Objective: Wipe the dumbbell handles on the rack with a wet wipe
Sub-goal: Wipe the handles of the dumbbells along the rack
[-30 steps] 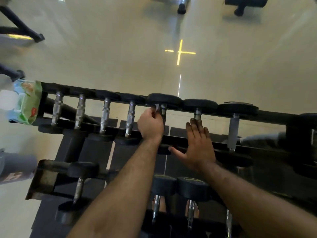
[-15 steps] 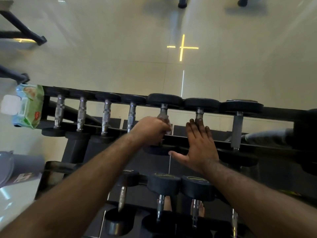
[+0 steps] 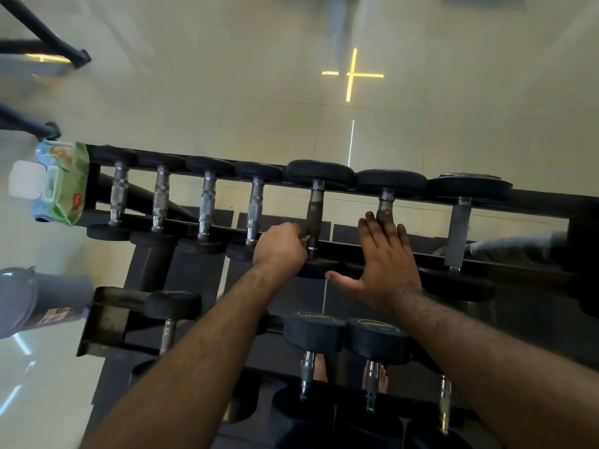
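A black dumbbell rack [image 3: 534, 202] holds a top row of several dumbbells with metal handles. My left hand [image 3: 280, 249] is curled at the near end of the fifth dumbbell handle [image 3: 315, 209], on its left side. A small pale bit of wet wipe [image 3: 305, 238] shows at its fingertips; the rest of the wipe is hidden in the fist. My right hand [image 3: 387, 254] lies flat with straight fingers over the neighbouring dumbbell handle [image 3: 385, 199] and the rack's front rail, thumb spread to the left.
A green and blue wet wipe pack [image 3: 60, 183] sits at the rack's left end. A lower row of dumbbells [image 3: 314, 332] is below my arms. A grey cylinder [image 3: 39, 299] stands at the left. Pale floor lies beyond the rack, with machine legs [image 3: 48, 43] at far left.
My left hand has slid down the fifth handle, from its far end to its near end. My right hand has stayed flat on the neighbouring dumbbell.
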Demonstrator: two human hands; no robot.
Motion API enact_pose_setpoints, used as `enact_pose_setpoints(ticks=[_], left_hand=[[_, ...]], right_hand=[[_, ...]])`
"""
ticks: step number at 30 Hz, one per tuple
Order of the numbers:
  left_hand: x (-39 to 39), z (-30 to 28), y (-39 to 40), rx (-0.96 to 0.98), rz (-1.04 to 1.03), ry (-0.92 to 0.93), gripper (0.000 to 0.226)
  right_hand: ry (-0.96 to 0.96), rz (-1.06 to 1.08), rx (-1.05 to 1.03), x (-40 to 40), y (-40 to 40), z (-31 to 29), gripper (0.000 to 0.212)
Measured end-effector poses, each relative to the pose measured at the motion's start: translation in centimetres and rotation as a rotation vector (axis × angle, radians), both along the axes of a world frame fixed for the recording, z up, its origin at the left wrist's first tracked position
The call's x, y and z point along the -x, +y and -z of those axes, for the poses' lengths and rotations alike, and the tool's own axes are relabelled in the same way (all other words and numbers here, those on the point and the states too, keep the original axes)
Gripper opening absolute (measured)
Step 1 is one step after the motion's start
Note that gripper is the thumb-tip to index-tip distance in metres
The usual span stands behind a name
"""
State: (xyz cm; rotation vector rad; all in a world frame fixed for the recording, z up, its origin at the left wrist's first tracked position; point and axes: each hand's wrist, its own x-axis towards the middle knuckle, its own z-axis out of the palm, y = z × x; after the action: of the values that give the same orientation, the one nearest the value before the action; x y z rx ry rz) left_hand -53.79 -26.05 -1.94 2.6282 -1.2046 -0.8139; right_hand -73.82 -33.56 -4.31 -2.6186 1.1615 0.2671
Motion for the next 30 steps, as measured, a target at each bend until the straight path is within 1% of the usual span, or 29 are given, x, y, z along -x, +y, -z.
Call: enact_pose_setpoints(ticks=[1,3,4,6,7,8,9,10,11,12,13,14,15,16,17,18,20,21,22,23,24,25,26,27,28,29,30], left_hand=[[0.1,0.1,0.1,-0.046,0.009,-0.017,0.015],[-0.2,-0.5,0.5,-0.027,0.002,0.022,0.01],[-0.5,-0.8,0.6,0.004,0.004,0.109,0.012],[-1.0,-1.9,0.8,0.083,-0.025,0.439,0.012],[-1.1,-2.4,0.6,0.124,-0.04,0.582,0.008],[-1.3,-2.7,0.1,0.182,-0.043,0.626,0.005],[-1.3,-2.8,-0.5,0.259,-0.045,0.578,0.006],[-1.3,-2.5,-1.0,0.368,-0.032,0.436,0.009],[-1.2,-2.1,-1.5,0.511,0.006,0.222,0.013],[-1.1,-1.4,-1.9,0.638,0.095,0.014,0.016],[-0.9,-0.9,-2.3,0.702,0.251,-0.146,0.019],[-0.8,-0.1,-2.4,0.674,0.432,-0.247,0.022],[-0.6,0.6,-2.6,0.573,0.585,-0.28,0.023],[-0.5,1.0,-2.6,0.448,0.68,-0.273,0.024],[-0.3,1.0,-2.4,0.335,0.732,-0.246,0.024],[-0.3,0.8,-2.2,0.236,0.75,-0.192,0.023],[-0.4,0.0,-1.6,0.081,0.702,-0.011,0.023],[-0.7,-0.5,-1.3,0.034,0.663,0.065,0.021],[-1.2,-1.1,-1.3,0.026,0.619,0.123,0.018],[-1.8,-1.6,-1.5,0.069,0.562,0.152,0.015],[-2.2,-1.8,-1.9,0.164,0.504,0.136,0.016],[-2.4,-1.8,-2.4,0.301,0.456,0.065,0.017],[-2.5,-1.6,-2.9,0.457,0.435,-0.05,0.019],[-2.4,-1.2,-3.5,0.584,0.454,-0.176,0.02],[-2.4,-0.5,-3.9,0.645,0.529,-0.288,0.021],[-2.4,0.5,-4.0,0.654,0.638,-0.382,0.021],[-2.6,1.5,-4.1,0.621,0.732,-0.447,0.022]], right_hand=[[0.0,0.0,0.0,-0.1,0.0,0.0,0.129],[-0.002,0.002,0.003,-0.1,0.1,0.0,0.129],[-0.006,0.003,0.005,-0.1,0.1,0.0,0.129],[-0.01,0.0,0.003,-0.1,0.2,0.0,0.127],[-0.01,-0.002,0.002,-0.1,0.1,0.0,0.127],[-0.009,-0.003,0.002,-0.1,0.1,-0.1,0.127],[-0.007,-0.002,0.002,0.0,0.1,-0.1,0.128],[-0.005,-0.003,0.001,0.0,0.2,-0.1,0.129],[-0.006,-0.004,0.001,0.1,0.4,0.0,0.132],[-0.01,-0.003,0.001,0.2,0.4,0.1,0.136],[-0.011,0.0,-0.003,0.2,0.5,0.1,0.14],[-0.007,0.003,-0.008,0.2,0.5,0.1,0.143],[-0.006,0.007,-0.006,0.2,0.5,0.2,0.144],[-0.011,0.012,-0.003,0.1,0.4,0.2,0.145],[-0.017,0.014,-0.004,0.0,0.3,0.2,0.145],[-0.018,0.009,-0.009,0.0,0.2,0.1,0.146],[-0.008,-0.002,-0.021,0.0,0.2,0.1,0.147],[-0.006,-0.002,-0.025,0.1,0.2,0.1,0.148],[-0.007,-0.002,-0.025,0.2,0.2,0.2,0.149],[-0.004,-0.002,-0.023,0.2,0.2,0.2,0.149],[0.001,-0.002,-0.021,0.2,0.2,0.2,0.15],[0.008,-0.003,-0.021,0.1,0.2,0.1,0.15],[0.013,-0.004,-0.019,0.1,0.2,0.1,0.15],[0.015,-0.005,-0.015,0.0,0.2,0.1,0.15],[0.016,-0.004,-0.013,0.0,0.2,0.1,0.151],[0.018,-0.004,-0.014,-0.1,0.2,0.1,0.151],[0.02,-0.004,-0.016,-0.1,0.2,0.0,0.151]])
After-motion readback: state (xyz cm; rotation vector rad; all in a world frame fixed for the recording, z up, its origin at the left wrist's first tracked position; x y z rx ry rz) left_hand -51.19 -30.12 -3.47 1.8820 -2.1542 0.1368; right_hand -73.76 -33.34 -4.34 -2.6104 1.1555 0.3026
